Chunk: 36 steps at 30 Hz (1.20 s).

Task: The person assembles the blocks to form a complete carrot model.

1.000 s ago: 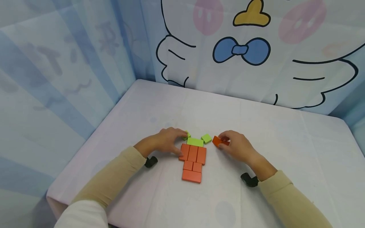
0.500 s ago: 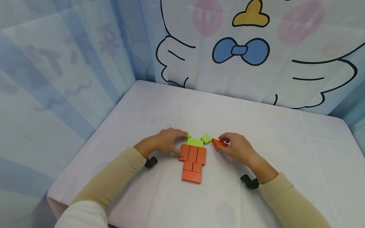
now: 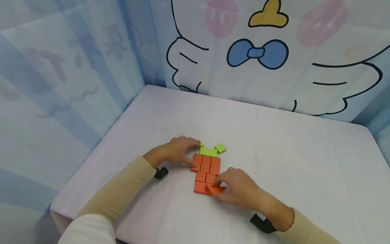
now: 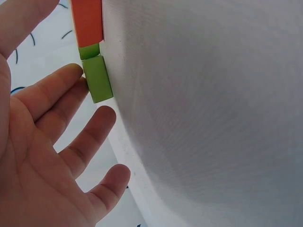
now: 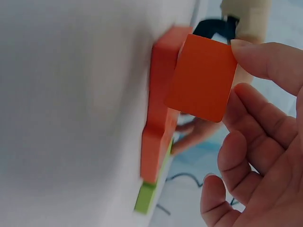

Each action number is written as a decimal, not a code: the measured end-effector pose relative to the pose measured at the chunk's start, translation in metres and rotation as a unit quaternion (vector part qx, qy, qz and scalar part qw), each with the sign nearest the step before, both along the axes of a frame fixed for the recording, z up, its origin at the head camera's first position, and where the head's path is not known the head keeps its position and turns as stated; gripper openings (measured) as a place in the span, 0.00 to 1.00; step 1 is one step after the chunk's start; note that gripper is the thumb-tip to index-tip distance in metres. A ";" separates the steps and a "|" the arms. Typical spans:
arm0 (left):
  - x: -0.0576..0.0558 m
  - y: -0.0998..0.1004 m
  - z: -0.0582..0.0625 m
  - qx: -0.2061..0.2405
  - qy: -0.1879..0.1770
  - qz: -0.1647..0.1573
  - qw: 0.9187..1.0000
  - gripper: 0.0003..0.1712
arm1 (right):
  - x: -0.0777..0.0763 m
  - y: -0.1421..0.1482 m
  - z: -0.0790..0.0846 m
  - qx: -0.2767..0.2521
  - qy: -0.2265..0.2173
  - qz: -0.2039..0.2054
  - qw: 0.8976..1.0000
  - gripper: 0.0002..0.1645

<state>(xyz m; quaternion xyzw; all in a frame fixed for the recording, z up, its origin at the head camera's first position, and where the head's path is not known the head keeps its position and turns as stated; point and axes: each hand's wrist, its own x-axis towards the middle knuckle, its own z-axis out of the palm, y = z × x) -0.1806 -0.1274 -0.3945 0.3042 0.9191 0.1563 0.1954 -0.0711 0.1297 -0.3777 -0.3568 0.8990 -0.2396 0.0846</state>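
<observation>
My right hand (image 3: 242, 189) pinches an orange triangular block (image 3: 212, 190) between thumb and fingers. In the head view it overlaps the right end of a flat red-orange rectangular block (image 3: 199, 187) at the near end of a layout. One plain face of the triangular block (image 5: 203, 78) fills the middle of the right wrist view. My left hand (image 3: 179, 149) lies along the layout's left side, fingertips at a small green block (image 4: 98, 79) and thumb at the leftmost of three long red-orange blocks (image 3: 205, 164). Its other fingers are spread and fairly straight.
Two small red-orange blocks (image 3: 201, 176) sit between the long ones and the near block. A green rectangular block (image 3: 208, 151) borders the far end, with another small green block (image 3: 220, 148) at its right corner. A cartoon-printed curtain (image 3: 262, 84) rises behind the white-covered table (image 3: 289, 145).
My right hand has carried the orange triangular block from beside the right green block toward me and leftward, over the near end of the layout. My left hand has stayed in place.
</observation>
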 end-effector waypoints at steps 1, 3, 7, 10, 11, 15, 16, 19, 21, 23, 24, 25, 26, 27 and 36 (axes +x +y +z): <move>0.000 0.000 0.000 0.001 -0.001 0.000 1.000 0.44 | 0.004 -0.003 -0.001 -0.003 0.003 0.014 1.000 0.10; 0.000 0.000 0.000 0.002 0.000 0.000 1.000 0.44 | 0.010 -0.008 -0.003 -0.008 0.014 0.039 0.999 0.08; -0.001 -0.001 0.000 0.000 -0.001 0.001 1.000 0.44 | 0.016 -0.018 -0.008 -0.010 0.029 0.057 0.998 0.07; -0.002 -0.001 -0.001 0.000 -0.003 0.001 1.000 0.44 | 0.015 -0.023 -0.011 0.001 0.018 0.042 0.999 0.10; -0.002 -0.001 -0.001 0.000 -0.003 0.001 1.000 0.44 | 0.015 -0.024 -0.012 0.005 0.011 0.036 0.999 0.10; -0.003 -0.001 -0.002 -0.003 -0.002 -0.001 1.000 0.45 | 0.012 -0.027 -0.014 0.015 -0.013 0.023 1.000 0.12; -0.003 -0.001 -0.001 -0.003 -0.002 -0.001 1.000 0.45 | 0.011 -0.027 -0.014 0.016 -0.017 0.022 0.999 0.12; -0.003 -0.001 -0.001 -0.002 -0.004 -0.002 1.000 0.45 | 0.009 -0.028 -0.013 0.015 -0.027 0.025 0.999 0.12; -0.003 -0.001 -0.001 -0.002 -0.005 -0.003 1.000 0.45 | 0.008 -0.028 -0.014 0.014 -0.029 0.026 0.999 0.13; -0.003 -0.002 -0.001 0.000 -0.005 -0.003 1.000 0.45 | 0.008 -0.028 -0.015 0.011 -0.026 0.031 0.999 0.13; -0.003 -0.002 -0.002 0.000 -0.005 -0.003 1.000 0.45 | 0.007 -0.029 -0.015 0.010 -0.024 0.033 0.999 0.14; -0.004 -0.002 -0.002 0.001 -0.005 -0.002 1.000 0.45 | 0.007 -0.029 -0.016 0.008 -0.020 0.035 0.999 0.14; -0.004 -0.002 -0.002 0.002 -0.005 -0.002 1.000 0.45 | 0.007 -0.029 -0.017 0.007 -0.018 0.037 0.999 0.13; -0.004 -0.002 -0.003 0.004 -0.005 -0.001 1.000 0.45 | 0.007 -0.029 -0.017 0.006 -0.015 0.039 0.999 0.13; -0.004 -0.002 -0.004 0.008 -0.002 -0.001 1.000 0.45 | 0.008 -0.025 -0.018 0.010 -0.001 0.013 1.000 0.18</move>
